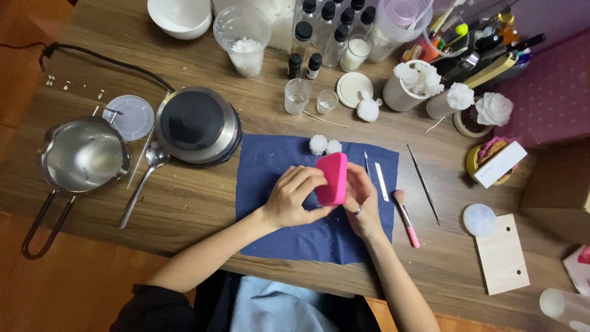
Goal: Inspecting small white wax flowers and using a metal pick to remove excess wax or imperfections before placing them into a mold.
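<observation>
both hands grip a pink mould [332, 178] over the middle of the blue cloth [270, 233]: left hand [295, 198] clasps its left side, right hand [361, 198] its right.

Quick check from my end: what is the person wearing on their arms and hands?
Both forearms are bare, with no gloves. The right hand wears a thin ring on one finger. The left hand shows no jewellery. A dark sleeve covers the upper left arm.
</observation>
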